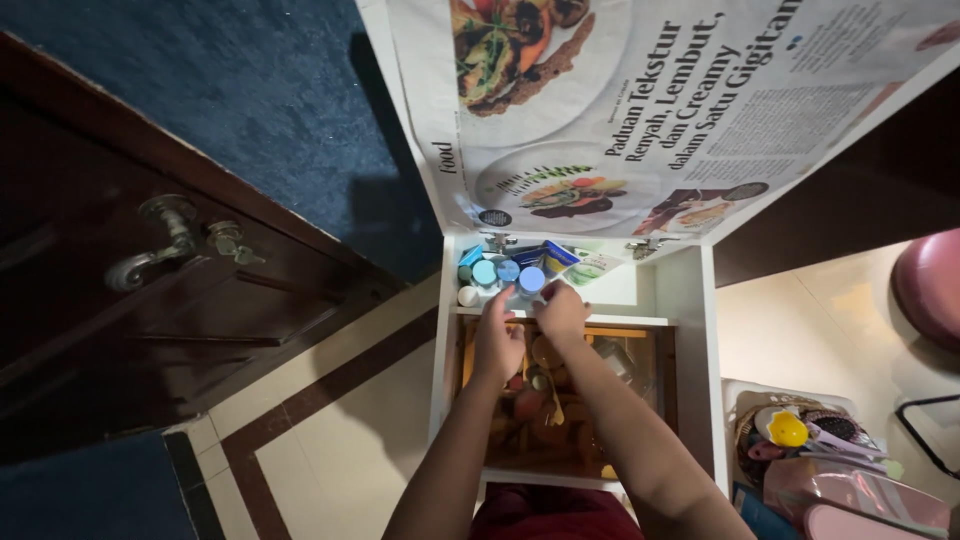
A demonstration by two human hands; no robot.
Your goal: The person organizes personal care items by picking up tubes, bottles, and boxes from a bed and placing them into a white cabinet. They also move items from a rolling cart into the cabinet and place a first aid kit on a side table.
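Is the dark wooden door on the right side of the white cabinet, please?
No, the door stands to the left of the cabinet, across the tiled floor.

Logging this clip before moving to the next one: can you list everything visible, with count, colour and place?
Shelf unit: one, white, centre.
Newspaper sheet: one, printed with food photos, on the unit's top.
Round-lidded jars: several, blue and teal, upper shelf.
White ball: one, upper shelf, left.
Wooden tray: one, brown, lower shelf, holding small items.
Door: one, dark wood, metal handle, left.
Basket of oddments: one, lower right.
Stool: one, pink, right edge.
Left hand: at the jars.
Right hand: at the jars.
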